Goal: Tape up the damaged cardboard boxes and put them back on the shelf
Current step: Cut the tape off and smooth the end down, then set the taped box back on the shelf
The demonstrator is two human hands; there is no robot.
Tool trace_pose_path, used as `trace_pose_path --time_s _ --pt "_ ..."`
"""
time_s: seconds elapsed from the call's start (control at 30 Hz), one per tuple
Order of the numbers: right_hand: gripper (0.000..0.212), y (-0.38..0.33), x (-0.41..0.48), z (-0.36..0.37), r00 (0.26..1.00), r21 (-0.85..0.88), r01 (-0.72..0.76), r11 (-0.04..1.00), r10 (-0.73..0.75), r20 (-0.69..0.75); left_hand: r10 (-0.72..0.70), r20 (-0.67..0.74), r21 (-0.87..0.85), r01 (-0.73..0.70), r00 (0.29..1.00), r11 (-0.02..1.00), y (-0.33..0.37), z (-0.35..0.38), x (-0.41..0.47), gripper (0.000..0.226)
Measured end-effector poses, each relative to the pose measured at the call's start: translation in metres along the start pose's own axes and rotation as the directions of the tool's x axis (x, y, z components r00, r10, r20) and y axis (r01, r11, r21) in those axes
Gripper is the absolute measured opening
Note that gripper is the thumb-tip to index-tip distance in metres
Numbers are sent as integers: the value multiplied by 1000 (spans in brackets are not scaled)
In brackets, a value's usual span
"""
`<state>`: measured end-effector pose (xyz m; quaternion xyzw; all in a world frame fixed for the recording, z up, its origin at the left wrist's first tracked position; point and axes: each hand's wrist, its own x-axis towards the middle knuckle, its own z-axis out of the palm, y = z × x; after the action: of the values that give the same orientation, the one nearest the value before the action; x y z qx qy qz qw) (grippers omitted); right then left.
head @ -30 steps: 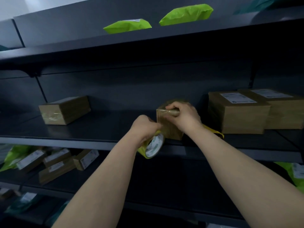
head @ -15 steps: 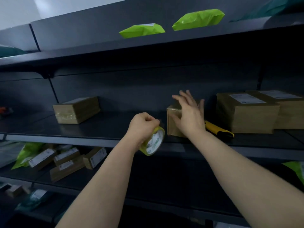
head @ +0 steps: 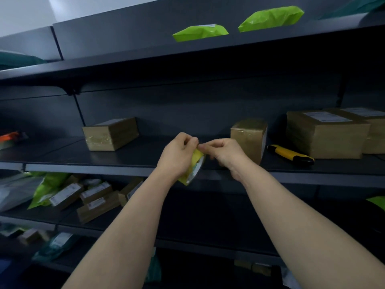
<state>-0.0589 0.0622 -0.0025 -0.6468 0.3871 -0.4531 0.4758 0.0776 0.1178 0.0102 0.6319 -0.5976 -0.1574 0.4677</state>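
Note:
My left hand (head: pixel 177 157) grips a yellow tape roll (head: pixel 194 166) in front of the middle shelf (head: pixel 125 161). My right hand (head: pixel 224 153) pinches at the top edge of the roll, its fingertips meeting my left thumb. Just behind my right hand a small cardboard box (head: pixel 249 136) stands upright on the shelf, glossy with tape and free of both hands. Another taped cardboard box (head: pixel 110 134) lies further left on the same shelf.
A yellow-and-black utility knife (head: pixel 290 154) lies right of the small box. Two larger labelled boxes (head: pixel 327 134) stand at the right end. Green mailer bags (head: pixel 200 32) lie on the top shelf. Several small boxes (head: pixel 93 197) and bags fill the lower shelf at left.
My right hand left the small box and came down to the tape roll. The box now stands alone on the shelf. My view shifted leftward.

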Motion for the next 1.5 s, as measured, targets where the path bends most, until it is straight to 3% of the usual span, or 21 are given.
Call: trace_pose_path --time_s 0.07,0.13,0.2,0.3,0.4,0.63,0.77,0.83,0.93,1.13,1.37,1.5 --pt "6 4 6 14 996 31 -16 999 19 -90 -20 65 -126 28 998 992 -4 -12 -5 64" --pt "4 9 11 28 986 73 -21 997 33 -166 -43 128 -118 58 991 991 -10 -21 -9 87" --pt "4 10 19 35 963 142 4 990 34 -269 -68 79 88 61 995 994 -23 -27 -7 81" --pt "9 7 32 43 940 272 12 962 82 -331 -128 -138 378 172 982 910 -49 -41 4 68" --pt "7 10 40 52 961 297 -30 955 109 -253 -75 -213 498 175 974 849 -63 -51 16 58" --pt "21 18 89 67 946 413 -178 893 270 -176 126 -224 680 62 967 730 -81 -57 71 56" --pt "11 38 130 76 961 305 -124 944 191 -201 96 -197 776 96 976 623 -104 -49 116 54" --pt "9 47 149 79 973 170 -93 981 125 -192 25 -178 804 131 984 580 -119 -42 136 52" --pt "7 60 176 83 977 -49 -127 991 116 -182 58 -154 863 106 986 494 -146 -34 159 48" --pt "14 70 198 88 975 -494 -194 848 111 -193 91 -134 884 78 987 460 -172 -29 183 45" --pt "32 61 173 92 948 -579 -231 782 46 -316 95 -49 872 -4 994 489 -176 -30 185 44" --pt "27 59 145 83 934 -565 -186 804 -33 -355 98 -29 865 -25 995 500 -174 -31 183 48"
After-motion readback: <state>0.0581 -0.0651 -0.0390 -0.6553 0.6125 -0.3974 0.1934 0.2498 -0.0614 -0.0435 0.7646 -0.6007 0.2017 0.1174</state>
